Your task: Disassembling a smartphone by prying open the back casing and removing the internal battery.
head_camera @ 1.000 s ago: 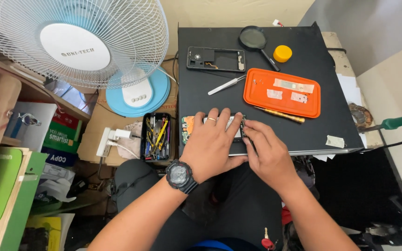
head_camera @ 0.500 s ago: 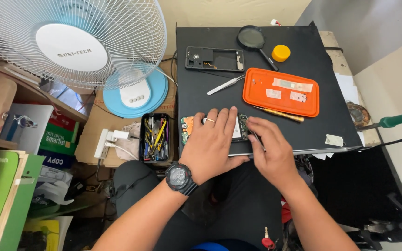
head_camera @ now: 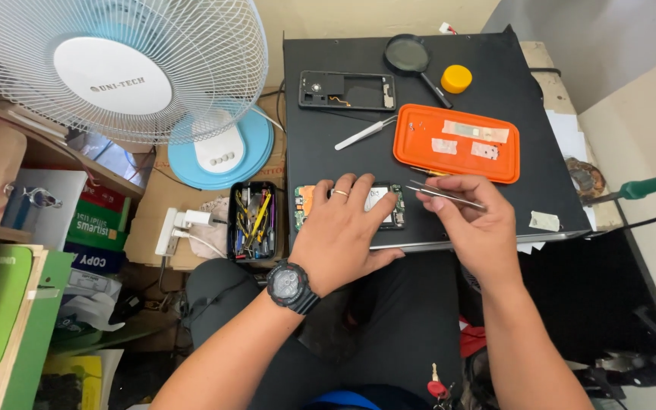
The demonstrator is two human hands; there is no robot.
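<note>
My left hand (head_camera: 343, 231), with a ring and a black wristwatch, lies flat over an opened phone body (head_camera: 389, 206) at the near edge of the black work surface (head_camera: 495, 190), pressing it down. To its right, my right hand (head_camera: 476, 224) pinches a pair of metal tweezers (head_camera: 443, 194), tips pointing left just past the phone's right end and lifted off it. Farther back lie a black phone frame (head_camera: 347, 91), a second pair of tweezers (head_camera: 366, 133) and an orange tray (head_camera: 455, 143) with small parts.
A magnifying glass (head_camera: 411, 57) and a yellow round lid (head_camera: 456, 78) sit at the back. A black box of small tools (head_camera: 252, 220) and a white plug strip (head_camera: 180, 226) are left of the surface. A large white fan (head_camera: 115, 68) stands at far left.
My right hand has drawn away to the right from the phone and now holds the tweezers up in plain sight. My left hand stays on the phone.
</note>
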